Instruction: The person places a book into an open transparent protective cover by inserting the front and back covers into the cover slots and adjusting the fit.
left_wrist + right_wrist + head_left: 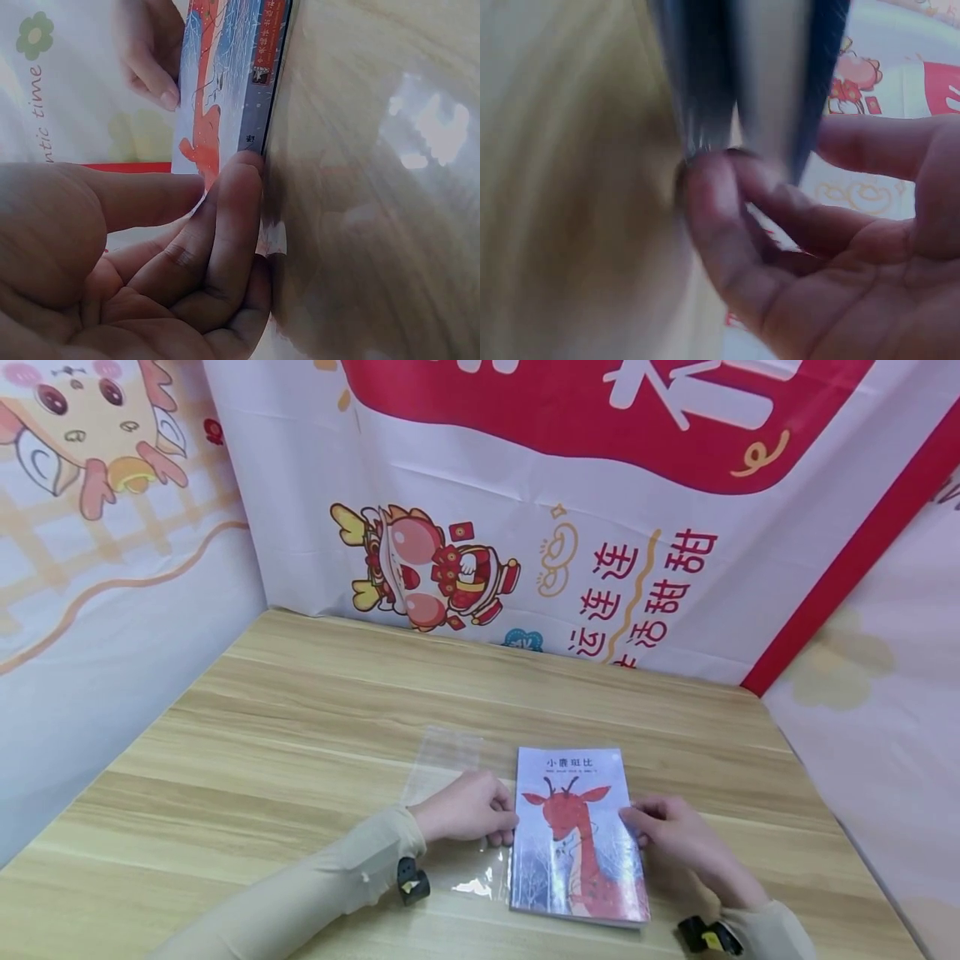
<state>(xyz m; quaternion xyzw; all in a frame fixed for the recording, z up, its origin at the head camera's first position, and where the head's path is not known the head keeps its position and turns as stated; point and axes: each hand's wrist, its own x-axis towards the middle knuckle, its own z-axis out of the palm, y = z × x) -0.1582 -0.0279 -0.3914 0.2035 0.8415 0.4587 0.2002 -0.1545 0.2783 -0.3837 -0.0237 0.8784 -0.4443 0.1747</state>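
Observation:
A paperback book with a red deer on its pale blue cover lies on the table, slightly tilted in the head view. My left hand holds the book at its spine; in the left wrist view the thumb is on the cover and curled fingers are against the spine. On the opposite edge my right hand grips the book, thumb on the cover, fingers lower. A gap shows between the book's layers in the blurred right wrist view. Clear plastic film lies flat under and around my left hand; whether it runs beneath the book, I cannot tell.
The wood-grain table extends around the book. A printed cloth hangs along its back edge, with pale printed cloths at the left and right sides. Each wrist carries a black strap.

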